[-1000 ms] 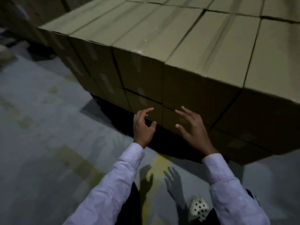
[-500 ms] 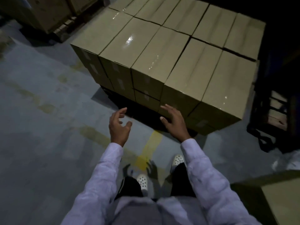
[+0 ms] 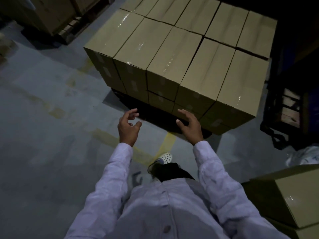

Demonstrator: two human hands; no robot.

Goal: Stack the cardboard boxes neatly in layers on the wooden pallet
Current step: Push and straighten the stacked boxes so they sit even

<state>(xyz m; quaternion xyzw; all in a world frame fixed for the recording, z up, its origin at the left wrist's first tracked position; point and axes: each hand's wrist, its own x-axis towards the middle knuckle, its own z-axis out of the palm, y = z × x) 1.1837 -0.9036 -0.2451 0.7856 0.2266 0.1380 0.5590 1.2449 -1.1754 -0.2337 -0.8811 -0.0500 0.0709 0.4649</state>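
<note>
While both hands hang empty in front of the stack of cardboard boxes, I read this as a pause between boxes, not a lift. The left hand floats over bare floor with its fingers loosely curled and apart, gripping nothing. The right hand is spread wider, near the lower front boxes, though I cannot tell whether it touches them. The stack stands two layers high on a dark base that I take for the pallet; shadow hides most of it.

My worry is the next layer. The seams on top run with small gaps toward the back row, and one lower front box looks set slightly out of line. If that is so, anything laid across it could rock or lean outward. The right-hand column also seems to sit close to the edge of the base, so a shove from the left might push it over the side.

A loose box waits at my lower right, well apart from the stack. Swinging round for it in this dim light, I could clip the pallet corner with my shoe, or snag the plastic wrap lying nearby.
</note>
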